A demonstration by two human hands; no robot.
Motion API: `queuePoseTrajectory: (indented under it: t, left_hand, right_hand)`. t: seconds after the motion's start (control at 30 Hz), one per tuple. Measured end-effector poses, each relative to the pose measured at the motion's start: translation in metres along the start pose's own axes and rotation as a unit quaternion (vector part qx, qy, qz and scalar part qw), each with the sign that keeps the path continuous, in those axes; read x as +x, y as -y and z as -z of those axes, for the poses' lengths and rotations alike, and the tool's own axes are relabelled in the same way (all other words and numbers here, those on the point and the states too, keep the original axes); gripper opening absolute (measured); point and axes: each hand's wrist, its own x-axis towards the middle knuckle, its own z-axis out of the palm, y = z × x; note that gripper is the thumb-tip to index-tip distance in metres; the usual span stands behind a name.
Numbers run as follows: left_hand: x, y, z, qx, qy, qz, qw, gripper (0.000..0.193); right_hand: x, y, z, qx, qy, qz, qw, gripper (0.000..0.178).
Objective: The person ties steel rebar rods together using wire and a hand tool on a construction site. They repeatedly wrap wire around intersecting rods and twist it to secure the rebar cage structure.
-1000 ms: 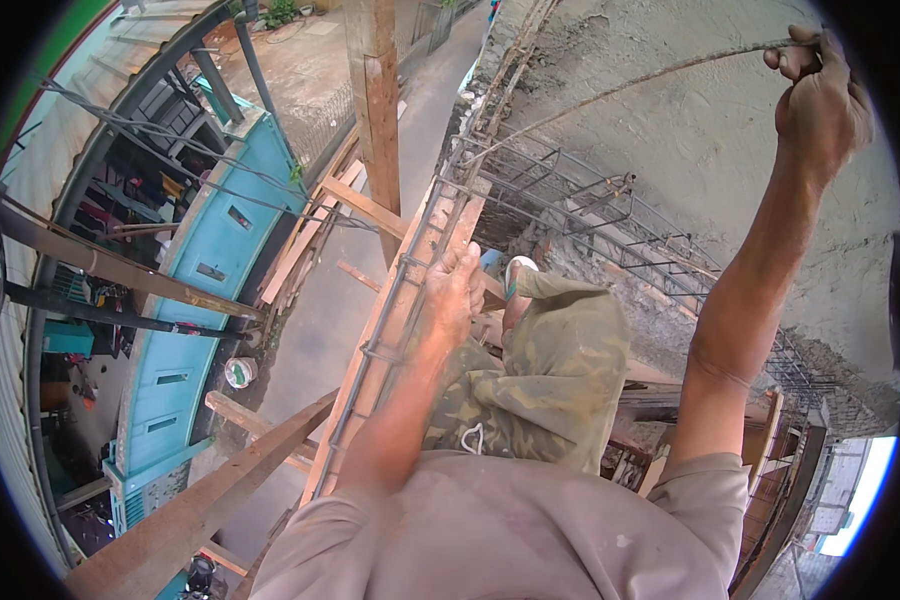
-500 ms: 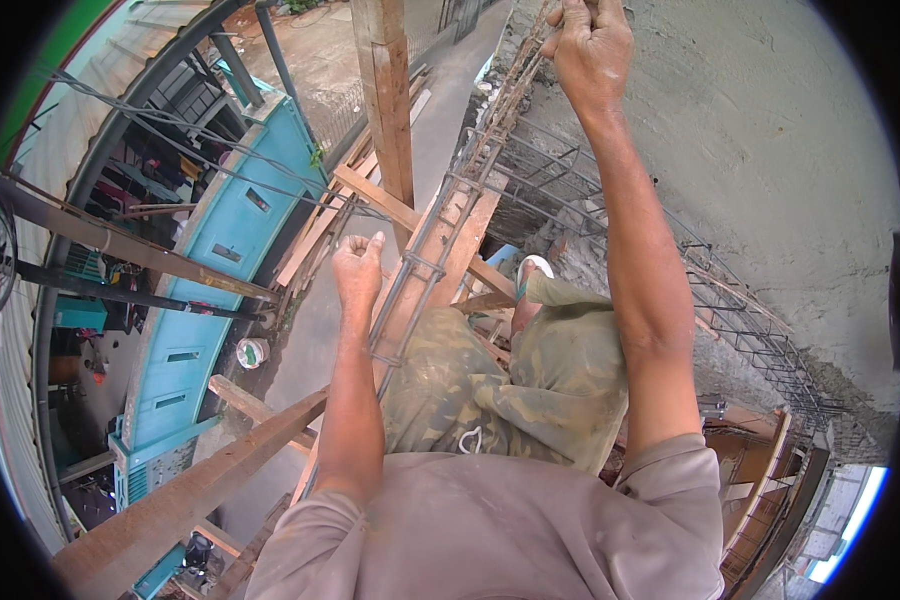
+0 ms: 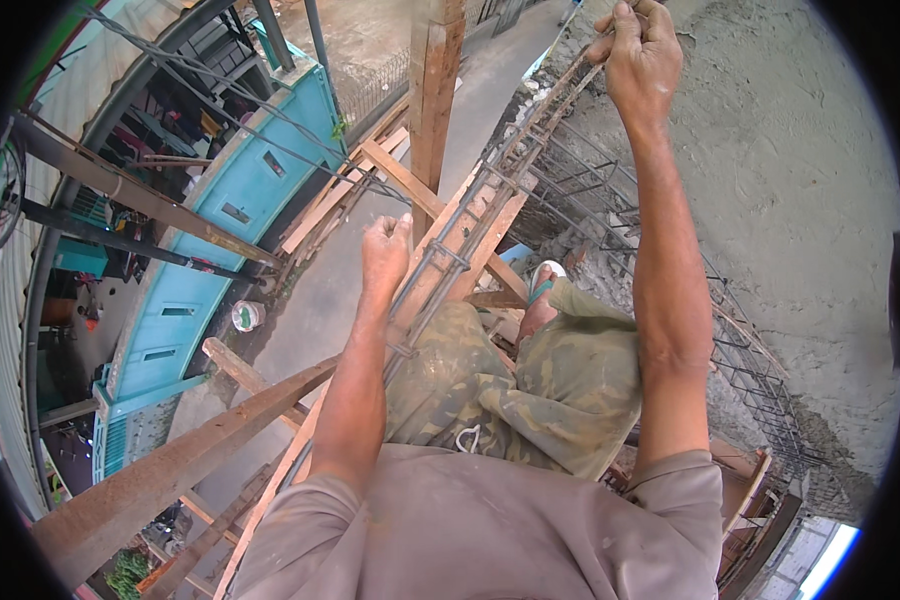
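Note:
My left hand (image 3: 385, 252) is closed in a fist with the thumb on top, just left of a long steel reinforcing bar cage (image 3: 452, 232). If anything is inside that fist, it is hidden. Far forward, at the upper edge of the picture, my right hand (image 3: 644, 62) has its fingers curled together beside the far end of the cage. What those fingers pinch is too small to make out. The cage runs diagonally over a wooden plank (image 3: 492, 228), passing close to my knees in camouflage trousers (image 3: 448, 375).
Wet grey concrete (image 3: 795, 190) spreads on the right, with more rebar (image 3: 735, 350) along its edge. An upright timber post (image 3: 433, 110) rises ahead. On the left are a slanted beam (image 3: 190, 460), cables (image 3: 225, 95), a turquoise wall (image 3: 195, 270) and, far below, a bucket (image 3: 247, 316).
The view has shifted, so the surroundings sit further right in the picture. My right hand has moved slightly right. My left fist keeps nearly the same place beside the cage.

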Motion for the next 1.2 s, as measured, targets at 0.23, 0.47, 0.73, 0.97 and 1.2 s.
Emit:
queuePoseTrajectory:
  t: [0.23, 0.47, 0.73, 0.97, 1.2]
  left_hand:
    - [0.005, 0.004, 0.004, -0.006, 0.002, 0.017, 1.000, 0.033]
    - [0.006, 0.003, 0.004, 0.016, 0.011, 0.010, 1.000, 0.032]
    - [0.006, 0.001, 0.003, 0.014, 0.021, 0.030, 0.999, 0.029]
    - [0.008, 0.007, 0.001, -0.007, 0.018, 0.034, 0.999, 0.029]
    - [0.009, 0.002, 0.003, 0.021, 0.032, 0.034, 0.999, 0.029]
  right_hand:
    - [0.004, -0.003, 0.002, 0.010, 0.009, -0.051, 0.999, 0.011]
    - [-0.001, 0.009, 0.007, 0.022, 0.019, -0.070, 0.997, 0.013]
    - [-0.001, 0.000, 0.008, 0.014, 0.015, -0.036, 0.999, 0.013]
    - [0.002, -0.004, 0.008, 0.005, 0.017, -0.055, 0.998, 0.012]
    - [0.002, 0.000, 0.012, -0.023, 0.044, -0.027, 0.998, 0.009]
